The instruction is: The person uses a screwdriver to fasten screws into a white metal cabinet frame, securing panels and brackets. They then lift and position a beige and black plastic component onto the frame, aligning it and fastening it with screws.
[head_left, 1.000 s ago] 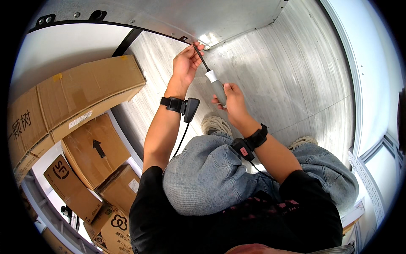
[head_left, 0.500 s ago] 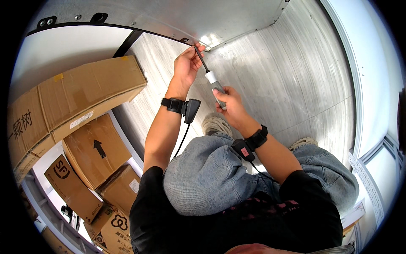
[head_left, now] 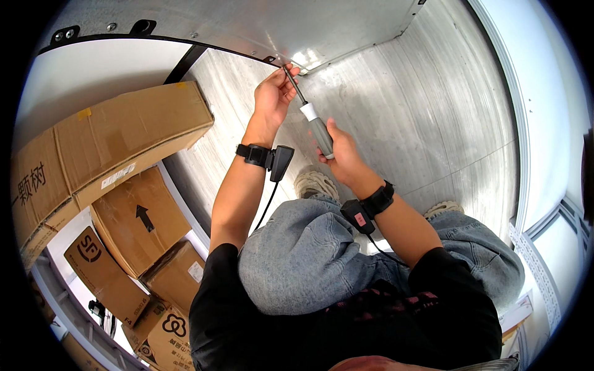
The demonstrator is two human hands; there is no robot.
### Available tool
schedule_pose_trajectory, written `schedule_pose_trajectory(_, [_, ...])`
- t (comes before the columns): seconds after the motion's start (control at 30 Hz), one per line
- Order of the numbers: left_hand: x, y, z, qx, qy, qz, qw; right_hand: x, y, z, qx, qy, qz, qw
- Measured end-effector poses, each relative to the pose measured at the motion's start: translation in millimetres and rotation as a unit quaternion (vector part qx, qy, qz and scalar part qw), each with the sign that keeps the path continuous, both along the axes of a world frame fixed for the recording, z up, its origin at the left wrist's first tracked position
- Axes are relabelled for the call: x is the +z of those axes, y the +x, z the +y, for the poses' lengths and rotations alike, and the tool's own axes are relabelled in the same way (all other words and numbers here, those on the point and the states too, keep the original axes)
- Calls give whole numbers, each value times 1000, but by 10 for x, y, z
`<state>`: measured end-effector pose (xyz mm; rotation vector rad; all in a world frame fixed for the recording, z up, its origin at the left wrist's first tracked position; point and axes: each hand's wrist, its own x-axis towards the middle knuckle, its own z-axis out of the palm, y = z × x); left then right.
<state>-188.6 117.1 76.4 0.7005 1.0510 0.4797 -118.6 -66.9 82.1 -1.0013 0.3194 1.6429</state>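
Observation:
A screwdriver [head_left: 319,131] with a grey handle and white collar slants up and left toward the lower edge of a grey metal panel [head_left: 334,31]. My right hand [head_left: 342,151] holds its handle, the fingers behind it and the thumb lifted off. Close to the panel's edge, my left hand [head_left: 275,94] has its fingers closed around the shaft near the tip. Whatever the tip meets there is hidden by those fingers. A small black bracket [head_left: 268,59] on the panel's edge lies just left of them.
Cardboard boxes [head_left: 133,133] are stacked on the left, some on a white rack. Grey wood-look floor [head_left: 427,117] lies beyond my hands. A white wall [head_left: 544,117] rises at the right. Cables hang from black wrist straps [head_left: 377,199] on both my arms.
My right thumb has come up off the screwdriver handle and the grip has loosened, with the hand slightly lower right. My left hand stays at the tip.

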Motion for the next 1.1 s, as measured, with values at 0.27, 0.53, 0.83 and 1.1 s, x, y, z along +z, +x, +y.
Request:
schedule_pose_trajectory(0.27, [29, 36, -29, 26, 2, 6, 1000, 92, 81, 1, 27, 13, 17, 999])
schedule_pose_trajectory(0.53, [41, 62, -16, 42, -12, 5, 999, 20, 64, -6, 23, 29, -17, 999])
schedule_pose_trajectory(0.83, [-35, 9, -22, 41, -11, -17, 999, -47, 186, -72, 31, 39, 17, 999])
schedule_pose_trajectory(1.1, [21, 49, -77, -1, -11, 25, 1000, -105, 347, -121, 9, 66, -13, 998])
